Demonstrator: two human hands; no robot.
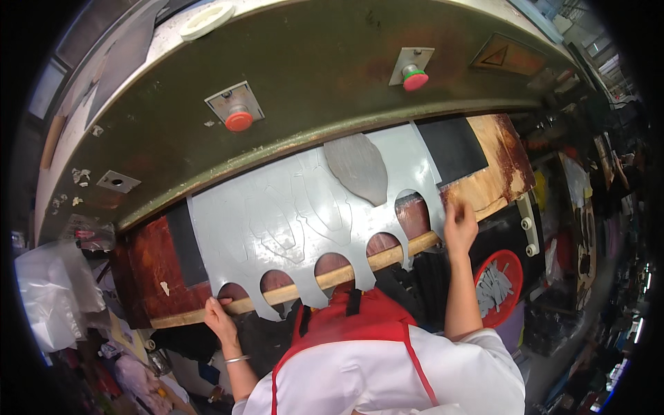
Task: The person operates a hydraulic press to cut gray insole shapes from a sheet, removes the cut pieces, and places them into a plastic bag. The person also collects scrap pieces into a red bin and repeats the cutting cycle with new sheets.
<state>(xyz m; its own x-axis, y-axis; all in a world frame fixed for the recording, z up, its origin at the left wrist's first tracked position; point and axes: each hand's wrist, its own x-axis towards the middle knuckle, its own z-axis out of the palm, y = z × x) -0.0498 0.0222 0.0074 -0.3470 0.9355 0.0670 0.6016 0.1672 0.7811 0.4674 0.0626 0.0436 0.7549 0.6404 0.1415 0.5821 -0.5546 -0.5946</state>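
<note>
A light grey sheet (228,207) lies over the work board, with rounded cut-outs along its near edge and cut outlines across its face. My left hand (220,321) is closed on the sheet's near left corner. At the right edge, my right hand (460,227) pinches the sheet's near right corner; its fingertips are partly hidden. On the sheet's far side rests a dark grey, leaf-shaped piece (356,168), tapering toward me.
The worn board (162,256) has a pale wooden front edge. Behind it rises a green machine beam (311,76) with a left red button (238,121) and a right red button (415,79). Near my right forearm stands a red basket (515,277) of grey strips. Clear plastic bags (55,290) hang left.
</note>
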